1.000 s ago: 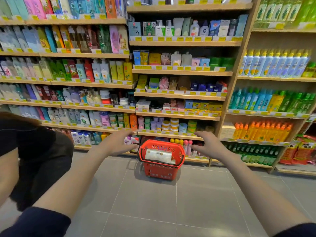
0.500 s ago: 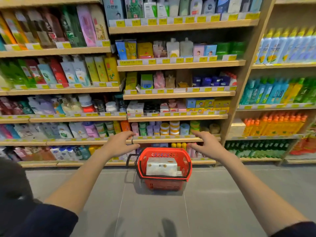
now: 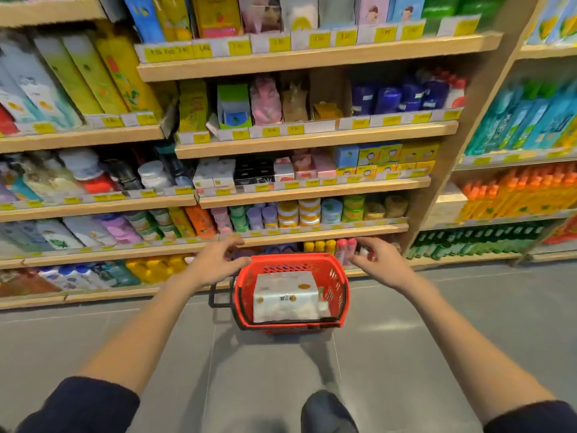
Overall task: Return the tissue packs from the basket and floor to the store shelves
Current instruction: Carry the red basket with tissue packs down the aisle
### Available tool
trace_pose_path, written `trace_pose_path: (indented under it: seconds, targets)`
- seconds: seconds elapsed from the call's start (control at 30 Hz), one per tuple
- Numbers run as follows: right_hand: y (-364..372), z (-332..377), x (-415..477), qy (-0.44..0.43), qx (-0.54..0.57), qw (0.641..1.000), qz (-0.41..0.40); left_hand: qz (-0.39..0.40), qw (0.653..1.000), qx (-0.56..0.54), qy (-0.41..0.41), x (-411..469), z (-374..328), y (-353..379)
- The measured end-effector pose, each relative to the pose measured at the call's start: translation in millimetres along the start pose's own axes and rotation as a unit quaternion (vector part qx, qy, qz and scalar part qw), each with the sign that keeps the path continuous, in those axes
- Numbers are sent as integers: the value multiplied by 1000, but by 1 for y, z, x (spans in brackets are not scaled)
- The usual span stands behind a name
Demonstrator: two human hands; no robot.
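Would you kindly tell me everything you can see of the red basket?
The basket is red plastic with perforated walls and a black handle hanging at its left. It stands upright on the floor before the shelves, holding a white tissue pack. The left hand and right hand hover beside its rim; contact is unclear.

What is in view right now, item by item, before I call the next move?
basket: one, red with a black handle, on the floor in front of the lowest shelves.
tissue pack: one clearly seen, white, lying inside the basket.
shelves: several tiers, light wood, across the back, full of mixed products.
price tags: many, yellow, along the shelf edges.
orange bottles: a row, orange, right bay.
floor: grey tiles, foreground.
shoe: one, dark, bottom edge.
sleeves: two, dark navy, bottom corners.
left hand: bare, open, by the basket's left rim.
right hand: bare, open, beside the basket's right rim.
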State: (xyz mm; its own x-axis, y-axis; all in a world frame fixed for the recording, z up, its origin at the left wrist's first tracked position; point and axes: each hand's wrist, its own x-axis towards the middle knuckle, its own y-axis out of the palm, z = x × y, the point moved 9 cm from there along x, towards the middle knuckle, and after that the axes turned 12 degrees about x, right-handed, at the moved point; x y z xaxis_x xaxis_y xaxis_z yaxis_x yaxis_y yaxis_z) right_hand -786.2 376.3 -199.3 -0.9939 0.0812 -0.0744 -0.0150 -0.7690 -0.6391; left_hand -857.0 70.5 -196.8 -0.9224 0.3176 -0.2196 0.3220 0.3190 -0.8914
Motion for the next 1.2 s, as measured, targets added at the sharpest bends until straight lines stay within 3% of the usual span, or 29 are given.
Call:
trace_pose_path:
  seconds: [0.2, 0.4, 0.67, 0.97, 1.2]
  targets:
    - [6, -59, 79, 49, 43, 998, -2, 42, 993, -81, -72, 85, 39, 49]
    - [43, -141, 129, 134, 72, 988, 7, 62, 985, -89, -138, 147, 96, 116]
    - [145, -284, 182, 214, 94, 972, 33, 134, 966, -110, -191, 213, 190, 248]
    - [248, -415, 240, 243, 55, 967, 57, 102, 963, -41, -245, 276, 300, 354]
    - [290, -466, 247, 283, 84, 955, 30, 8, 953, -56, -299, 292, 349, 380]
